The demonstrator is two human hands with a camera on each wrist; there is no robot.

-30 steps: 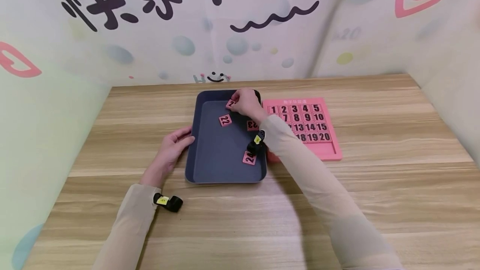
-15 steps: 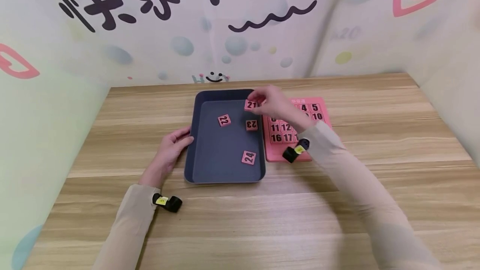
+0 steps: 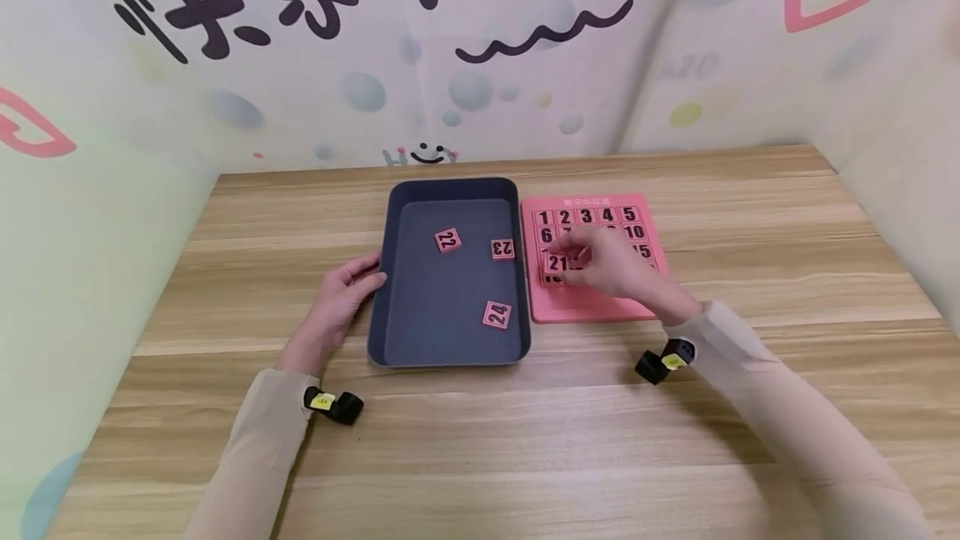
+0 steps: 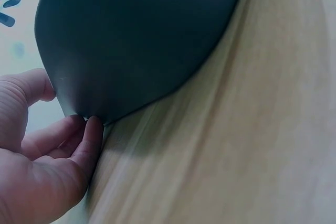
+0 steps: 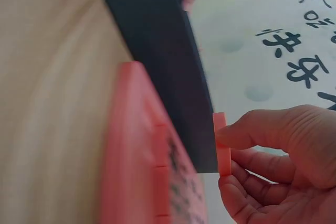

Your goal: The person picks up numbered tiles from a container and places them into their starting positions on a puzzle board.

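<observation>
Between thumb and fingertips my right hand (image 3: 615, 261) pinches a pink number tile marked 21 (image 3: 557, 263), held above the pink number puzzle board (image 3: 592, 307). The right wrist view shows this tile (image 5: 223, 150) edge-on, apart from the board. Rows of numbered tiles fill the board's upper part; my hand hides some of them. At the left side of a dark grey tray (image 3: 435, 323), my left hand (image 3: 337, 298) holds the edge, thumb at the rim and fingertips against the outer wall (image 4: 121, 40). Loose tiles 22 (image 3: 447, 240), 23 (image 3: 503, 249) and 24 (image 3: 497, 315) lie inside the tray.
The board stands close against the tray's right side. Both rest on a wood-grain table (image 3: 465, 457). Behind the table's far edge hangs a printed backdrop (image 3: 300, 107). A black wrist camera (image 3: 654, 365) sits on the right sleeve, another (image 3: 345, 408) on the left.
The right hand has lifted tile 21 out of the tray's top right area and carried it right and nearer, over the board. The left hand and tray stay put.
</observation>
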